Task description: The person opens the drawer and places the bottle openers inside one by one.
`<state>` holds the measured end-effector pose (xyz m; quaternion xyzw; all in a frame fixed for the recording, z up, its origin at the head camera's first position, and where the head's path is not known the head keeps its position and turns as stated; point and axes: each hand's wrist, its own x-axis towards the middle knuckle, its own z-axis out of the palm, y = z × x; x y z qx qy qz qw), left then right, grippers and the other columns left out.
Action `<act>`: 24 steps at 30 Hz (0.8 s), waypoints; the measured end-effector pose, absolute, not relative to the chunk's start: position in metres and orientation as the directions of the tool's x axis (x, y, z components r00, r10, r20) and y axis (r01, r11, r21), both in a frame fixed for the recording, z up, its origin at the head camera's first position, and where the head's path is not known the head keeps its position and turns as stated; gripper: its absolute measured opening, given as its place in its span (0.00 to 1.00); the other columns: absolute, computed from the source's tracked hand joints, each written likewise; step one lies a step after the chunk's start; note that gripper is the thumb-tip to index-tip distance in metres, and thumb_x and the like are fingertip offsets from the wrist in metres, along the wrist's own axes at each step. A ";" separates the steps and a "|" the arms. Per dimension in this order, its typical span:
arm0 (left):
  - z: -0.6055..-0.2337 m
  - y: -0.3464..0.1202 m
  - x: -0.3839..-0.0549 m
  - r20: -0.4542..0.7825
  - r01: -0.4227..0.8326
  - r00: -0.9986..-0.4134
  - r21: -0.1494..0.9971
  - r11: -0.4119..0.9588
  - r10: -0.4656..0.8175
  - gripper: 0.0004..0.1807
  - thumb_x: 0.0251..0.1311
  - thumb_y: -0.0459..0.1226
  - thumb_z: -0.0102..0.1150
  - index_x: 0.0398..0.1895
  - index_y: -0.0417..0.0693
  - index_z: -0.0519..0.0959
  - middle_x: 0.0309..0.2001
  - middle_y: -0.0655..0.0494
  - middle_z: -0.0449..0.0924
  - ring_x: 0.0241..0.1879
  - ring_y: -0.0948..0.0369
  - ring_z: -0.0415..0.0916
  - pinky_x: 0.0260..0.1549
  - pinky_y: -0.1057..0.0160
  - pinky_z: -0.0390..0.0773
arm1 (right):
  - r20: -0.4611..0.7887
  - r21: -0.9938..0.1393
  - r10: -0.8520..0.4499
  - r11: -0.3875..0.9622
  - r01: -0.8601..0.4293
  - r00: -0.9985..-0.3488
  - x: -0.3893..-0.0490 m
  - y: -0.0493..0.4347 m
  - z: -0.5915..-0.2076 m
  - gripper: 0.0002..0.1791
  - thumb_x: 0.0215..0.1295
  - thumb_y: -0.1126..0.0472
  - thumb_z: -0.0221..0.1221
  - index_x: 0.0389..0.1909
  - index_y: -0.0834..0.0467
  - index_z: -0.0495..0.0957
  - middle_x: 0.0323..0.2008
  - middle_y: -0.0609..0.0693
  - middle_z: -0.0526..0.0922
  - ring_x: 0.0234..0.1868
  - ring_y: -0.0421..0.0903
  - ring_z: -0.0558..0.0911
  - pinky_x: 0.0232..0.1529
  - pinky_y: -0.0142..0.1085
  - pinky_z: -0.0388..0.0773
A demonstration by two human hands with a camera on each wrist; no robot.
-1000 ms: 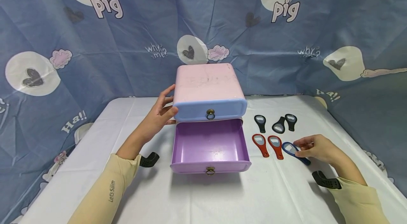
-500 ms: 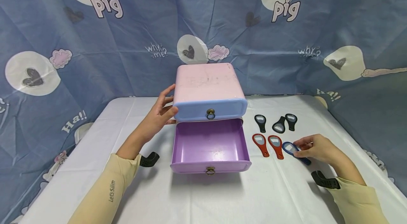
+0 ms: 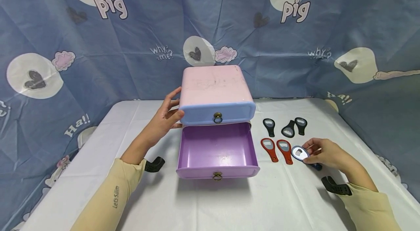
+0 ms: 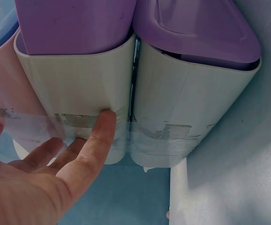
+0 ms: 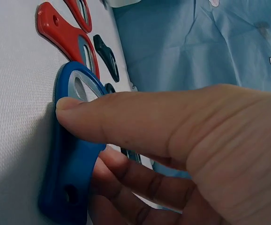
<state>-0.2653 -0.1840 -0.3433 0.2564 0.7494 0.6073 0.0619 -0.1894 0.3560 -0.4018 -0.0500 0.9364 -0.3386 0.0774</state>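
In the head view my left hand [image 3: 165, 116] rests on the side of a small drawer unit [image 3: 213, 83], its fingers along the pink top tier. The left wrist view shows the fingers lightly bent, one fingertip on a pale tier [image 4: 102, 79] bound with clear tape. The purple drawer [image 3: 218, 147] stands pulled out with nothing inside; the blue drawer [image 3: 200, 114] above is closed. On the right, my right hand [image 3: 328, 152] pinches a blue bottle opener [image 5: 72, 159] between thumb and fingers. The opener's metal head is tilted and catches the light.
Two red bottle openers [image 3: 269, 149] lie left of the blue one. Behind them are several black bottle openers [image 3: 269, 127]. A white cloth [image 3: 242, 205] covers the table, and a blue printed curtain [image 3: 147, 23] hangs at the back.
The blue bottle opener has tilted in my right hand, and its metal head now shines brighter. My left hand and the drawers have stayed in place.
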 end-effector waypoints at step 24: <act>-0.343 -0.185 -0.265 0.219 0.308 -0.863 0.943 0.129 0.456 0.42 0.80 0.54 0.56 0.87 0.81 0.44 0.83 0.42 0.51 0.80 0.40 0.61 0.63 0.32 0.78 | -0.170 -0.738 -0.239 0.674 -0.037 -0.956 -0.184 0.361 -0.389 0.20 0.73 0.67 0.64 0.60 0.70 0.73 0.38 0.53 0.79 0.30 0.39 0.77 0.32 0.34 0.79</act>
